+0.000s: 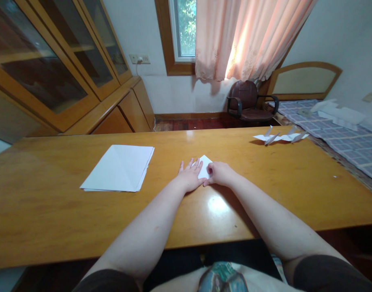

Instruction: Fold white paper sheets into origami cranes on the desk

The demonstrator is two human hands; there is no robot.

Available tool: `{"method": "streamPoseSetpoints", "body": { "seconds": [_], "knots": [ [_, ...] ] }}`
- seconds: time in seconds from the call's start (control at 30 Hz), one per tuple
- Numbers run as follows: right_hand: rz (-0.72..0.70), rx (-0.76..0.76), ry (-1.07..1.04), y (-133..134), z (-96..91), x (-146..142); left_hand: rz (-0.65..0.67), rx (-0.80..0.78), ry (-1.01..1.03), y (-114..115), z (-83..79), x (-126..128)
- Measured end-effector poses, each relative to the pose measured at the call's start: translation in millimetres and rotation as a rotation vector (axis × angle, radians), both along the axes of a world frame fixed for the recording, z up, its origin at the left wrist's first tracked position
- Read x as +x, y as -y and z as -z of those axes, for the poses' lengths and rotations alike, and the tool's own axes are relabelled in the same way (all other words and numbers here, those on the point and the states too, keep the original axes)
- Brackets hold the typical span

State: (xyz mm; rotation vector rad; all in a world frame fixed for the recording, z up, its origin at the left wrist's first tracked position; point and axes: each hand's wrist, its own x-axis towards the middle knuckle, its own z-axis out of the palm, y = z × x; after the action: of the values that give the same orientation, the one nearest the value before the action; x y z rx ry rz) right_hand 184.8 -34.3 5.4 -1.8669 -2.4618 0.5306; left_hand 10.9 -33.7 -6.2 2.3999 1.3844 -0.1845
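Observation:
A small folded white paper (204, 165) lies on the wooden table (52, 202) in front of me. My left hand (190, 176) rests flat on its left part, fingers stretched out and slightly spread. My right hand (220, 173) is closed, its fingertips pinching or pressing the paper's right edge against the table. Most of the paper is hidden beneath both hands; only its far corner shows.
A stack of white sheets (119, 168) lies to the left. Several folded paper shapes (280, 137) sit at the table's far right. Behind are a dark armchair (249, 103), a bed (341, 134), a wooden cabinet (67, 73) and a curtained window (234, 36).

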Motion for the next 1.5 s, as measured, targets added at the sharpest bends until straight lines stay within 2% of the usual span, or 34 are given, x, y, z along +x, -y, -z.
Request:
{"method": "streamPoseSetpoints", "body": {
  "seconds": [0.07,0.13,0.27,0.37,0.53,0.73,1.0,1.07,1.17,1.23,1.27,1.33,1.5],
  "knots": [
    [0.056,-0.060,-0.068,-4.4,4.3,6.7,-0.012,-0.015,-0.005,0.3,-1.8,0.4],
    [0.170,-0.088,-0.117,-10.3,7.7,15.9,-0.026,-0.022,-0.013,0.3,-2.0,0.3],
    [0.409,-0.030,-0.104,-22.8,9.4,34.8,-0.074,-0.003,-0.021,-0.6,1.4,-1.1],
    [0.489,-0.006,-0.089,-28.9,8.1,42.8,-0.100,0.005,-0.024,-1.1,2.7,-2.3],
    [0.492,0.017,-0.075,-28.4,7.9,42.3,-0.105,0.009,-0.032,0.0,0.3,-2.0],
    [0.415,0.138,-0.115,-20.5,8.3,28.5,-0.084,0.045,-0.008,-0.8,0.4,-1.9],
    [0.450,0.124,-0.177,-28.0,13.4,28.0,-0.073,0.053,0.035,-4.4,6.3,-3.6],
    [0.367,0.186,-0.230,-29.5,16.3,29.4,-0.081,0.067,0.042,-5.1,7.0,-2.6],
    [0.012,0.292,-0.351,-29.8,19.8,29.9,-0.096,0.101,0.065,-7.7,6.1,-1.7],
    [-0.225,0.288,-0.406,-28.8,20.9,30.1,-0.090,0.108,0.095,-11.4,4.4,-3.0],
    [-0.292,0.276,-0.416,-28.1,21.0,30.6,-0.080,0.108,0.114,-13.9,3.4,-4.6],
    [-0.330,0.260,-0.404,-26.6,20.0,32.8,-0.041,0.097,0.155,-19.7,1.5,-9.4],
    [-0.301,0.203,-0.311,-22.9,9.1,41.0,0.080,0.062,0.254,-30.6,-2.7,-25.2]
  ]
}}
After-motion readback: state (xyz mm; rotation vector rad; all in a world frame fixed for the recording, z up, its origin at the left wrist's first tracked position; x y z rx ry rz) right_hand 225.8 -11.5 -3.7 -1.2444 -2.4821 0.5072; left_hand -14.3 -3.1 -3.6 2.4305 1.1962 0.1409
